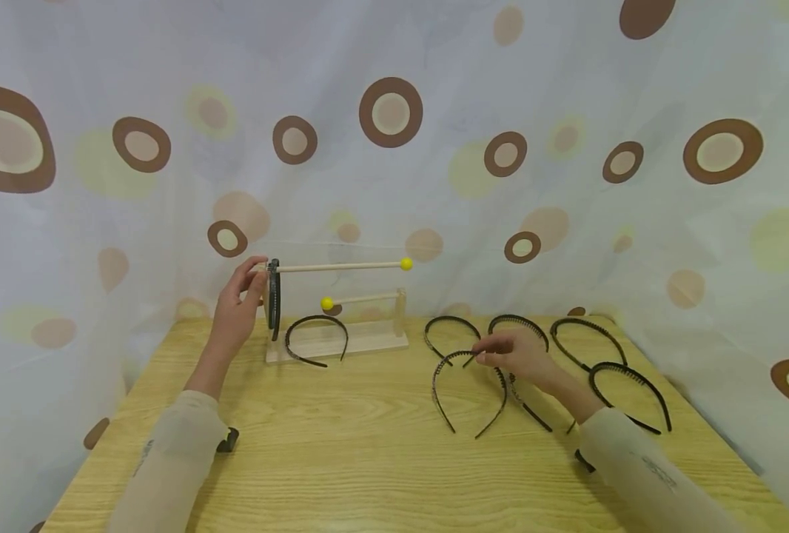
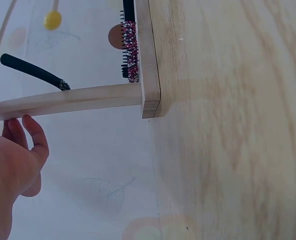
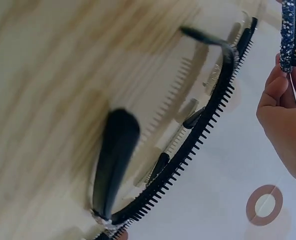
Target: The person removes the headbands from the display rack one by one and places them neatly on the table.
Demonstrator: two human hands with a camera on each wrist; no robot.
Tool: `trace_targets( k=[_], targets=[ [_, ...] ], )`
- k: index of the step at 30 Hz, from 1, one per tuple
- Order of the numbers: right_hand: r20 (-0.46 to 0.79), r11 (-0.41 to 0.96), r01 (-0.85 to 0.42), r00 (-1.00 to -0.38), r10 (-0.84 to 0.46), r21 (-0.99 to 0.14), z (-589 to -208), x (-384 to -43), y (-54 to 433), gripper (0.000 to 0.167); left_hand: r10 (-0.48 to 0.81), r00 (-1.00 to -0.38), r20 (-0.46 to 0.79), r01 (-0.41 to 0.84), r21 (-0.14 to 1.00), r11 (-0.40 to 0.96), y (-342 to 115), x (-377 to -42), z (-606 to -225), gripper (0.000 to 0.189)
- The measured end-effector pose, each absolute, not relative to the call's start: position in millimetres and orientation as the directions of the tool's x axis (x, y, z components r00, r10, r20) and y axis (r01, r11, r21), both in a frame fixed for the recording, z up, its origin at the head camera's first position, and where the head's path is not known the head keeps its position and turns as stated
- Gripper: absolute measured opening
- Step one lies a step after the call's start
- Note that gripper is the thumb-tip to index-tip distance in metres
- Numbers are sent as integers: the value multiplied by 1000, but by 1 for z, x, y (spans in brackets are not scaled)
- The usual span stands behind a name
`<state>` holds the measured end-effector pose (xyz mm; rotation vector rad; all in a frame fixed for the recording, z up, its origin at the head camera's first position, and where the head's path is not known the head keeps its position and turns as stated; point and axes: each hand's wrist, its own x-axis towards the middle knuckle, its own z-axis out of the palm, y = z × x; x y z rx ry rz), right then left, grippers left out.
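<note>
My left hand (image 1: 234,311) grips the upper left post of a wooden stand (image 1: 341,344), fingers curled against the wood in the left wrist view. From the stand's upper rod (image 1: 341,266), close beside that hand, hangs a dark headband (image 1: 275,303). Another thin black headband (image 1: 286,344) stands at the front of the base. My right hand (image 1: 517,357) pinches a toothed headband (image 1: 436,377) at the top of its arch, its two ends pointing down. In the right wrist view, fingers hold a glittery, toothed headband (image 3: 288,35).
Several more black headbands (image 1: 648,381) stand or lie on the right of the wooden table (image 1: 368,474), some partly behind my right hand. The stand's rods end in yellow balls (image 1: 405,263). A patterned curtain (image 1: 434,178) rises behind the table.
</note>
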<state>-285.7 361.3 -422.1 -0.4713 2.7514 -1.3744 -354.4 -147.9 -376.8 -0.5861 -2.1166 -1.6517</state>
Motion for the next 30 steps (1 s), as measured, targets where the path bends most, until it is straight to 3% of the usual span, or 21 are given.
trace_targets(
  k=[10,19,30],
  targets=[
    [126,673,-338,-931,-343,-658,-430,-293,350,16,87,-840,536,541,814,210,-147,-353,-378,41],
    [125,722,-317,-943,-308,-615,-431,-293,343,14,85,-831,549,554,808,200,-149,-356,-376,39],
    [106,725,-312,-943,-315,-614,-437,-289,344,16,78,-823,563,567,801,192,-155,-386,-403,44]
  ],
)
